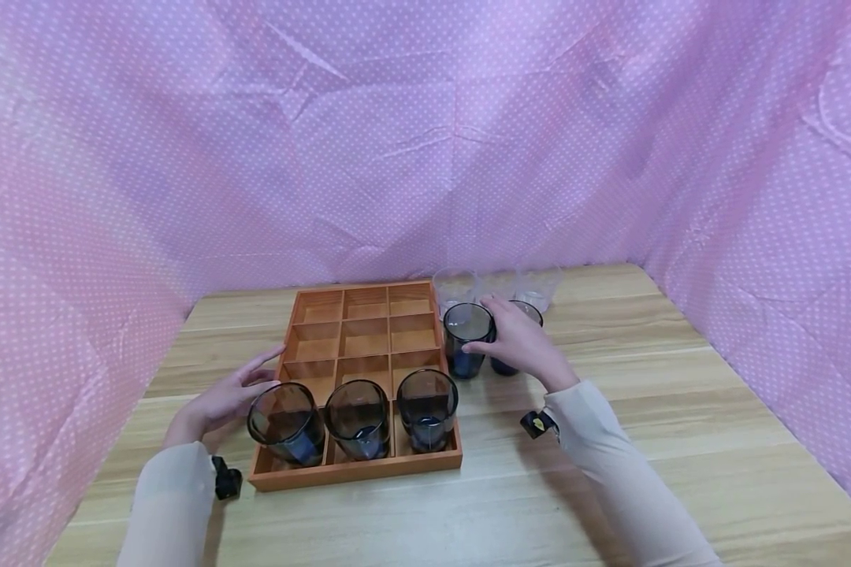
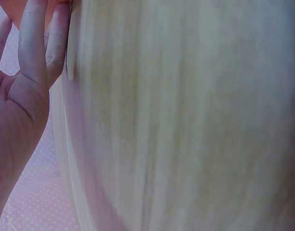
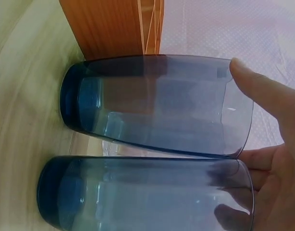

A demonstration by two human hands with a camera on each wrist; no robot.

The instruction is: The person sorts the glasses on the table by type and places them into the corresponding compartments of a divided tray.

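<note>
A wooden tray divided into square compartments lies on the table. Three smoky dark glasses stand in its front row: a left glass, a middle glass and a right glass. My left hand touches the tray's left side with extended fingers. Just right of the tray, my right hand holds an upright bluish-grey glass near its rim, thumb on one side and fingers on the other. A second bluish-grey glass stands close beside it, partly hidden by that hand in the head view.
Clear glasses stand behind the dark pair: one clear glass by the tray's back right corner, another clear glass farther right, a third between them. A pink dotted cloth hangs around the wooden table.
</note>
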